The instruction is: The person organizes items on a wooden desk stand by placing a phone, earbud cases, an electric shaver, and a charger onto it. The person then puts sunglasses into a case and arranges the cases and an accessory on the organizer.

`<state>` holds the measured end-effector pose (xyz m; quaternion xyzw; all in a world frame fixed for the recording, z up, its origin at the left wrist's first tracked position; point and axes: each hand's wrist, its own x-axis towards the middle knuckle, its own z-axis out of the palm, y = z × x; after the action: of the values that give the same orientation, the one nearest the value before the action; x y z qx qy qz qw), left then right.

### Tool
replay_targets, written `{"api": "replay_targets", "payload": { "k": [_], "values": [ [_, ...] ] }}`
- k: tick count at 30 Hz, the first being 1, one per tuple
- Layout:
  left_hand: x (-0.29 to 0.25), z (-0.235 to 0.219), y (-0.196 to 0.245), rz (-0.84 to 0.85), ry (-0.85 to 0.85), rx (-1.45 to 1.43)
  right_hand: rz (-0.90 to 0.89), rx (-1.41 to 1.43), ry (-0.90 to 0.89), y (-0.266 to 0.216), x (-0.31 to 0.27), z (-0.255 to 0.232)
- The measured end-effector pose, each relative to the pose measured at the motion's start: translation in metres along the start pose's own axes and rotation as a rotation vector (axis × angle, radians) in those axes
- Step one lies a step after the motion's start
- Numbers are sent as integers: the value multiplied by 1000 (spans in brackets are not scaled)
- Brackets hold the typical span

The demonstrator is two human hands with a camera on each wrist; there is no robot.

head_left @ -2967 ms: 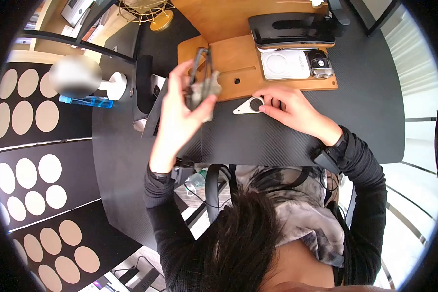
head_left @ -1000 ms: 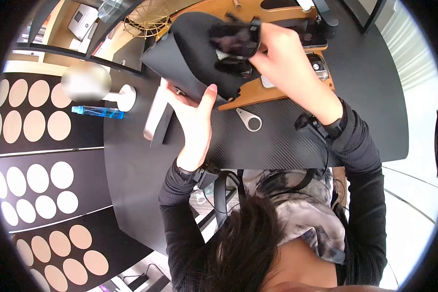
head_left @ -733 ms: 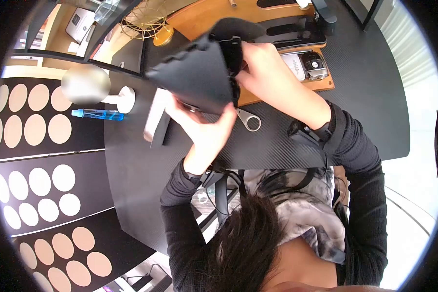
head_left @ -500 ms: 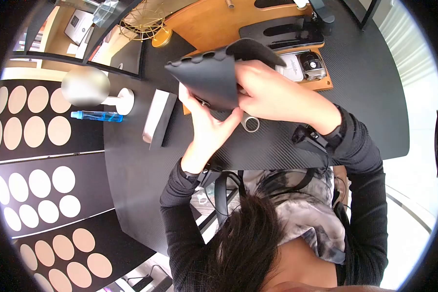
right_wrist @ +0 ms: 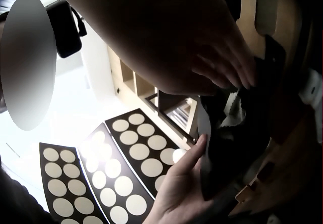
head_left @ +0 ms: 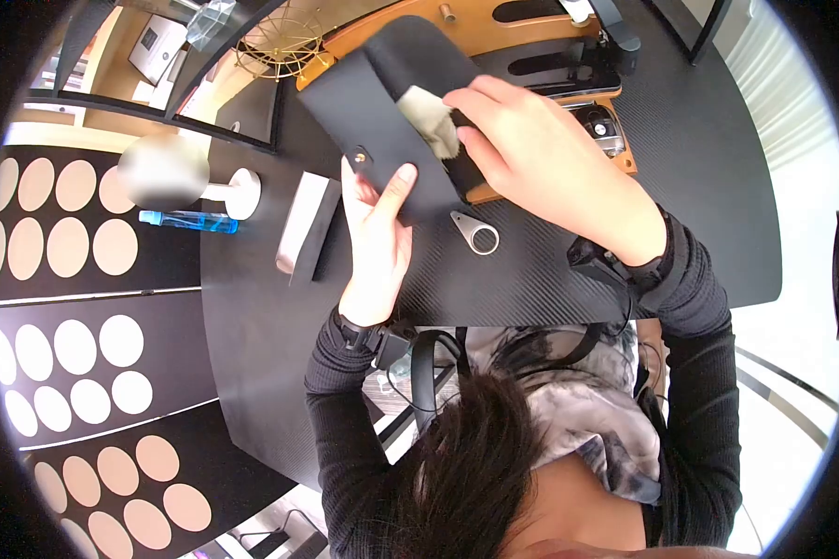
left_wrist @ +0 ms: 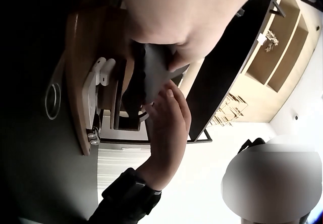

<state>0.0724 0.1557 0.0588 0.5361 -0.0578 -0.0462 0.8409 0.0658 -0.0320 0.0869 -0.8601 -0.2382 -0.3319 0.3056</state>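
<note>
My left hand (head_left: 378, 252) grips a black case (head_left: 368, 126), thumb on its front beside a small metal snap. Its flap stands up, away from me, and a pale cloth (head_left: 431, 121) shows at the opening. The fingers of my right hand (head_left: 541, 154) pinch the cloth's right edge. In the right wrist view, the cloth (right_wrist: 234, 110) lies in the dark mouth of the case, below my right fingertips. The left wrist view has my right hand (left_wrist: 169, 125) at the far side of the case (left_wrist: 154, 72). The glasses are not visible.
A flat tool with a ring end (head_left: 476, 233) lies on the black desk (head_left: 531, 270) near my hands. Left of them is a silver-and-black box (head_left: 306, 228), then a blue bottle (head_left: 188, 221) and a white round stand (head_left: 242, 193). Behind is a wooden organizer (head_left: 443, 13).
Three seconds ago my left hand held glasses and cloth; one second ago my right hand held glasses over the case. Now the case is tilted toward the camera and my right fingers are on the cloth.
</note>
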Motion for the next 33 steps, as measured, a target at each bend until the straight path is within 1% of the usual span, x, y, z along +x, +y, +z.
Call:
{"api": "replay_targets", "payload": {
  "k": [1, 2, 3, 4, 5, 6, 7, 8, 9, 10, 11, 12, 13, 14, 16, 17, 18, 20, 21, 22, 23, 24, 26, 27, 29, 30, 32, 33],
  "values": [
    [1, -2, -3, 39, 6, -13, 34, 84, -60, 2, -3, 2],
    [1, -1, -5, 40, 4, -12, 68, 166, -118, 4, -4, 5],
    [-1, 0, -7, 61, -15, 3, 49, 329, -151, 7, -2, 11],
    [-4, 1, -8, 80, -31, 17, 51, 328, -150, 8, -2, 18],
    [-6, -2, -11, 54, -78, 7, 45, 465, -132, 9, -3, 26],
    [-10, -4, -13, 53, -78, 8, 39, 603, -111, 9, -3, 29],
    [-13, -6, -16, -2, -92, -17, 111, 697, -245, 8, -4, 26],
    [-13, -8, -18, -54, -108, -43, 110, 696, -242, 8, -3, 26],
    [-11, -12, -22, -35, -170, -44, 84, 729, -254, 9, -3, 27],
    [-10, -13, -22, -36, -168, -46, 60, 765, -270, 7, -2, 25],
    [-10, -14, -21, -51, -144, -44, 65, 669, -318, 3, -1, 15],
    [-9, -15, -21, -65, -122, -42, 65, 669, -320, -2, -3, 11],
    [-8, -9, -19, -47, -53, 99, -15, 367, -191, -7, -4, 8],
    [-6, -5, -15, -46, -54, 99, -93, 64, -61, -10, -4, 5],
    [-1, -4, -9, -71, 40, -68, -110, 77, 6, -11, 6, -9],
    [0, -9, -5, -138, 88, -55, -94, 106, 57, -9, 9, -17],
    [1, -14, -5, -142, 118, -100, -81, 135, 109, -6, 12, -25],
    [-1, -11, 0, -146, -22, -274, -93, 122, 132, 2, 15, -32],
    [-3, -11, 1, -145, -24, -275, -148, 224, 52, 8, 14, -32],
    [-7, -13, 2, -175, -110, -330, -200, 325, -29, 12, 15, -31],
    [-9, -16, 4, -207, -196, -383, -278, 410, -148, 16, 19, -30],
    [-8, -30, -3, -233, -306, -496, -135, 682, -261, 11, 15, -30],
    [-13, -24, -1, -292, -365, -677, -212, 803, -245, 6, 18, -27],
    [-13, -26, -1, -290, -364, -678, -212, 804, -247, 5, 17, -29],
    [-12, -35, -2, -259, -224, -171, -52, 942, -349, 3, 17, -35],
    [-13, -36, -1, -260, -222, -172, -139, 955, -264, 5, 19, -31],
    [-11, -34, 3, -306, -357, -337, -3, 1078, -246, -2, 18, -41],
    [-10, -31, 5, -328, -426, -420, -7, 1075, -247, -2, 19, -41]
  ]
}}
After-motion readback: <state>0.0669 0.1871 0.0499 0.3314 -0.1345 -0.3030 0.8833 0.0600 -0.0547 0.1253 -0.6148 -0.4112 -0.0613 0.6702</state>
